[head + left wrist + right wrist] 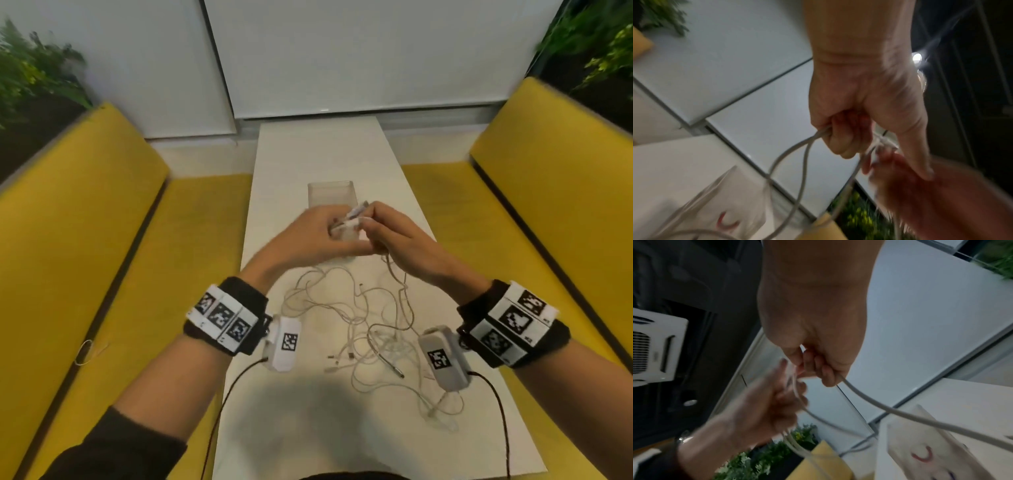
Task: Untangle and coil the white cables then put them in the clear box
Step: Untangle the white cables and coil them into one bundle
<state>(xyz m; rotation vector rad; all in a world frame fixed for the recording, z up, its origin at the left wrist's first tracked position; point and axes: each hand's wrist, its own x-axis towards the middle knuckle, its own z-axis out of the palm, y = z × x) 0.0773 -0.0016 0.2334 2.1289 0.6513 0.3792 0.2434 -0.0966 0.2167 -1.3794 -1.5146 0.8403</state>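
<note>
- While both hands work raised above the narrow white surface [308, 154], the step in hand looks like coiling one thin white cable [803, 162] pulled out of the heap; nothing shows in the box yet.
- Curled fingers of the left hand [308, 236] clamp a small bundle of loops of that cable, and in the left wrist view two strands drop from its fist.
- Close against it, the right hand [400, 240] pinches the same cable with bent fingers, a strand trailing from it down to the surface.
- Most of the loose tangle of white cables [363, 329] lies on the surface between the wrists, plugs scattered along its near edge, so the task is at an early stage by my reckoning.
- Just beyond the hands stands the clear rectangular plastic box [330, 193], open-topped; its near part is hidden behind them.
- Next, I judge, comes feeding the trailing strand into further loops, freeing it from the heap, then lowering the coil into the box.
- Motion blur smears the fingers in all views, so the loop count and which plug is held cannot be told.
</note>
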